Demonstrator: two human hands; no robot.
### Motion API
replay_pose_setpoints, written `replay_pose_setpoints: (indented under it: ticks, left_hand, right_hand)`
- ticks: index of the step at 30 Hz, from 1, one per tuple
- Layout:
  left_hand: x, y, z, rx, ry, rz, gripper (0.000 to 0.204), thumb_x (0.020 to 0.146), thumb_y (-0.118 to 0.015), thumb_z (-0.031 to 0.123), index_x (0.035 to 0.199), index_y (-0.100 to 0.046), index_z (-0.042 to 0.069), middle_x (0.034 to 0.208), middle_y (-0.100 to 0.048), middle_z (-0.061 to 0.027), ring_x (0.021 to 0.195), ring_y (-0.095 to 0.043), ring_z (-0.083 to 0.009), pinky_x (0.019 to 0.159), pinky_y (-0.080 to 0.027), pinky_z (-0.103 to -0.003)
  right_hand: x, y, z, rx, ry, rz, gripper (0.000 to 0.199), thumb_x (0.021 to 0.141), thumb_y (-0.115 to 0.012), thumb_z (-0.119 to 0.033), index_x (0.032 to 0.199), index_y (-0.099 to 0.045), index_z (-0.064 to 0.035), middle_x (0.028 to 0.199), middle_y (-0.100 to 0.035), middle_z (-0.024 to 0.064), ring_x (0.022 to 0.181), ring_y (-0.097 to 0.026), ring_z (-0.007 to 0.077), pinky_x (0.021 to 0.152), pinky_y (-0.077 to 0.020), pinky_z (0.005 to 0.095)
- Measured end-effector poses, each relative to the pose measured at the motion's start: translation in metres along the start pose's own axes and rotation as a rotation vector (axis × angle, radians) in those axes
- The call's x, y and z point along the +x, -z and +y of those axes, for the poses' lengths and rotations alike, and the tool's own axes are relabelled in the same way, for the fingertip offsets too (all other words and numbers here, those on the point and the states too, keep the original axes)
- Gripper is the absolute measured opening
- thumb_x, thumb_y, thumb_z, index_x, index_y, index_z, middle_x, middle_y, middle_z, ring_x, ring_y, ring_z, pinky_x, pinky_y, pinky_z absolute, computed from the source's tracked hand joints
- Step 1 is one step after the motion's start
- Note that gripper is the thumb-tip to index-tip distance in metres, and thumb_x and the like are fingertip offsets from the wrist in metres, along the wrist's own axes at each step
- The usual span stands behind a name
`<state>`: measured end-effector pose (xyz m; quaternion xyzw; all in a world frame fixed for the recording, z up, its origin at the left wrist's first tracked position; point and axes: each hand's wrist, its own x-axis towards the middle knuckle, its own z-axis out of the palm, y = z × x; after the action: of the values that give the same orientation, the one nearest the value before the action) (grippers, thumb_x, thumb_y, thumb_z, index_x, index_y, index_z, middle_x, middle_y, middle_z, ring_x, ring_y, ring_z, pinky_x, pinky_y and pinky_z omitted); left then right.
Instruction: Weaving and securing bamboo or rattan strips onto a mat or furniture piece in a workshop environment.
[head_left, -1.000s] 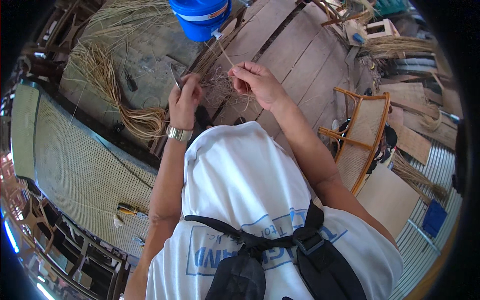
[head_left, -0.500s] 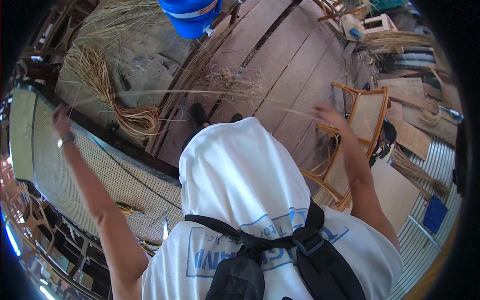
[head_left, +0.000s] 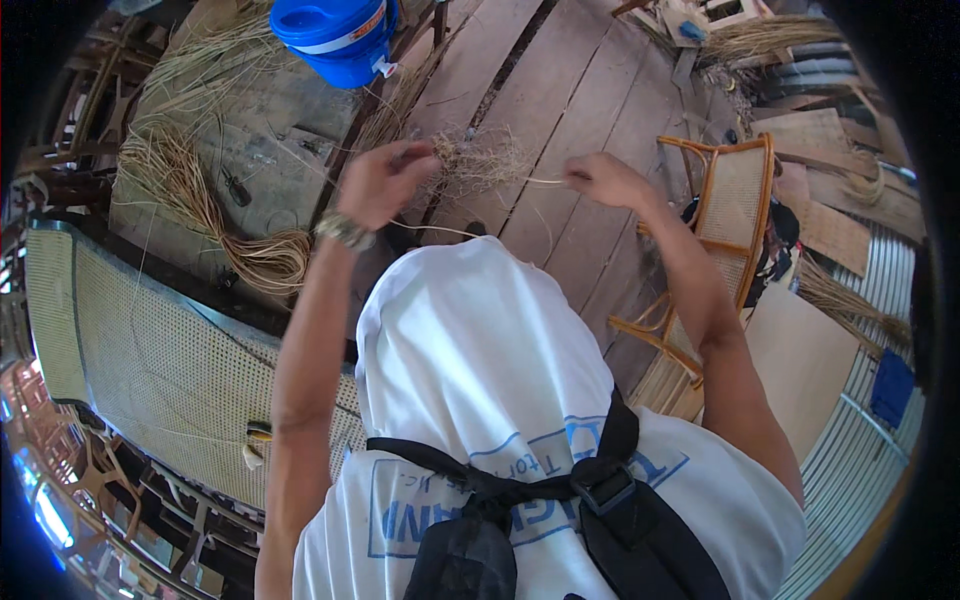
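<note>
My left hand [head_left: 385, 185], a watch on its wrist, is raised in front of me, fingers curled and slightly blurred. A thin pale rattan strand [head_left: 435, 229] shows just below it; exactly how the fingers hold it is hard to see. Across from it, my right hand [head_left: 605, 180] pinches a strand whose short length [head_left: 545, 183] points toward the left hand. Beneath and between the hands, a tangle of fine fibre scraps [head_left: 490, 160] lies on the plank floor. Left of my left arm rests a bundle of long rattan strands [head_left: 190, 190], bent over at its near end.
A long woven cane panel [head_left: 150, 330] in a dark frame stretches along my left. The blue water jug [head_left: 335, 45] stands at the far side. On my right is a cane-backed wooden chair frame [head_left: 735, 210], with boards [head_left: 810, 340] and corrugated metal sheet [head_left: 850, 450] beyond.
My left hand has swung from the far left to the middle, near my right hand. The right hand has moved slightly left and up. The strand, formerly stretched between them, now hangs slack.
</note>
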<state>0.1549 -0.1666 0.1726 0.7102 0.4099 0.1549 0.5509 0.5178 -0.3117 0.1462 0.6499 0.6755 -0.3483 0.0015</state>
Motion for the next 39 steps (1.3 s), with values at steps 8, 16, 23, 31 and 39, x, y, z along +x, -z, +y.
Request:
replay_pose_setpoints:
  ticks: [8,16,23,31,39]
  left_hand:
    - [0.023,-0.062,0.003,-0.244,-0.056,-0.430,0.027,0.093,-0.067,0.031,0.092,-0.069,0.004,0.073,-0.064,0.0016,0.070,-0.056,-0.0077,0.066,-0.046,-0.028]
    - [-0.051,0.048,-0.060,0.029,0.195,-0.344,0.028,0.096,-0.062,0.031,0.092,-0.064,0.004,0.070,-0.064,0.0008,0.070,-0.058,-0.0089,0.066,-0.047,-0.027]
    - [-0.086,0.045,-0.074,0.111,0.314,-0.365,0.031,0.097,-0.061,0.037,0.094,-0.066,0.006,0.072,-0.064,0.0030,0.066,-0.054,-0.0067,0.061,-0.042,-0.026]
    - [-0.029,-0.047,-0.034,-0.802,0.344,-0.127,0.018,0.093,-0.069,0.025,0.100,-0.063,0.010,0.076,-0.067,0.0025,0.049,-0.045,-0.0031,0.043,-0.036,-0.023]
    - [-0.013,-0.072,-0.032,-0.932,0.186,0.112,0.013,0.091,-0.071,0.020,0.097,-0.061,0.013,0.078,-0.069,0.0003,0.047,-0.043,-0.0014,0.041,-0.030,-0.020]
  right_hand:
    - [0.010,0.039,-0.094,0.368,0.079,-0.030,0.022,0.091,-0.066,-0.022,0.098,-0.069,-0.0014,0.077,-0.066,0.0062,0.071,-0.056,0.0103,0.066,-0.0465,0.0297]
    - [-0.017,0.068,0.016,0.354,-0.029,0.062,0.025,0.091,-0.068,-0.027,0.095,-0.069,-0.0019,0.077,-0.064,0.0005,0.071,-0.055,0.0082,0.066,-0.0461,0.0277]
    - [0.019,0.079,0.042,0.091,-0.007,0.352,0.028,0.088,-0.070,-0.028,0.096,-0.068,-0.0007,0.079,-0.067,0.0098,0.072,-0.063,0.0219,0.071,-0.0500,0.0344]
    - [0.082,-0.007,-0.079,0.708,-0.200,0.135,0.039,0.098,-0.058,-0.039,0.122,-0.060,-0.0071,0.101,-0.065,0.0044,0.091,-0.063,0.0122,0.082,-0.0515,0.0281]
    - [0.056,-0.045,-0.164,1.335,-0.184,0.056,0.033,0.100,-0.057,-0.034,0.116,-0.060,-0.0046,0.098,-0.064,0.0025,0.081,-0.060,0.0098,0.073,-0.0510,0.0260]
